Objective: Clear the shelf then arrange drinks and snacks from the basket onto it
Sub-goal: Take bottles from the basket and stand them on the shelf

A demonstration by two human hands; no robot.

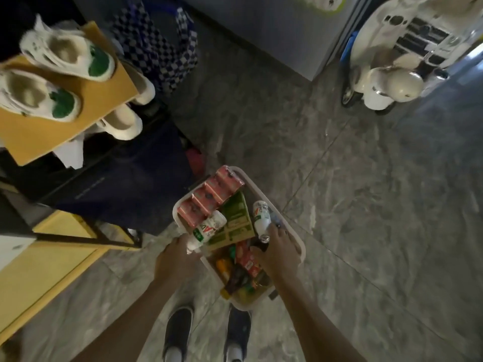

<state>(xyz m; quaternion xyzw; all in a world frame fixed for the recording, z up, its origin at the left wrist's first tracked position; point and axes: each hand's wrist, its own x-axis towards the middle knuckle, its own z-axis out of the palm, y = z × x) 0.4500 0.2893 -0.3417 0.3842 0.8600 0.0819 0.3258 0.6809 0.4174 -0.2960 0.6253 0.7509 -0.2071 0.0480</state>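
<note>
My left hand (175, 259) grips a white green-labelled plastic bottle (206, 229), right hand (281, 253) grips twin bottle (261, 218); white plastic basket (300, 248) under fingers looks full, stocking barely started

A white plastic basket (244, 306) sits on the floor beneath both hands. The left hand (175, 259) grips a tilted white milk bottle (205, 231) and the right hand (281, 253) holds a second white bottle (261, 218). A green carton (236, 220) lies between them, with red drink cartons (211, 197) beyond and snack packets (243, 270) between the wrists.
</note>
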